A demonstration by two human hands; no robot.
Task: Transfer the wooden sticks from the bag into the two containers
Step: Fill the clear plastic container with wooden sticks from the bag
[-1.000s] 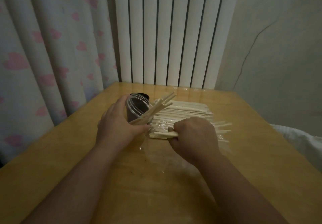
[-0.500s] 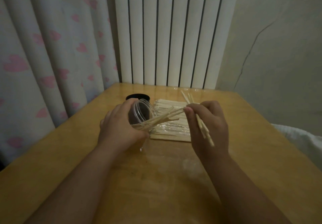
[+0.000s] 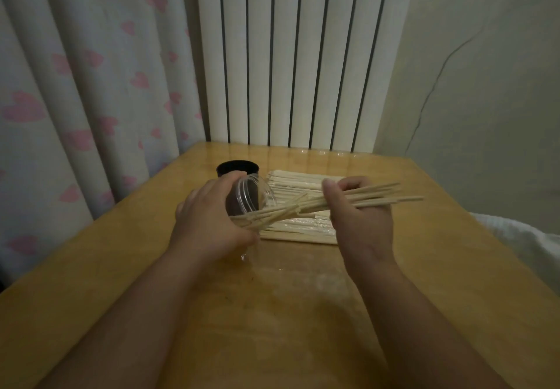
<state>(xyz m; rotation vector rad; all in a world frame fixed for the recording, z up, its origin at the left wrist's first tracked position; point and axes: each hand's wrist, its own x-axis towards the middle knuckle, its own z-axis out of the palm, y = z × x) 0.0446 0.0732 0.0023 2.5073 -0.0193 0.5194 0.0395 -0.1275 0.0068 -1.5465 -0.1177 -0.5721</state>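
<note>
My left hand grips a clear plastic jar, tilted with its mouth to the right. Several wooden sticks poke out of that mouth. My right hand holds a bundle of wooden sticks almost level, their left ends at the jar's mouth and their right ends fanned out past my fingers. Under both hands a flat clear bag of sticks lies on the wooden table. A black container stands just behind the jar.
The table's far edge meets a white ribbed radiator. A curtain with pink hearts hangs along the left side. White fabric lies past the right edge.
My right hand took sticks from the bag, lifted them, then turned the bundle from steep to nearly level, with its left ends now at the jar's mouth. The left hand kept the jar tilted.
</note>
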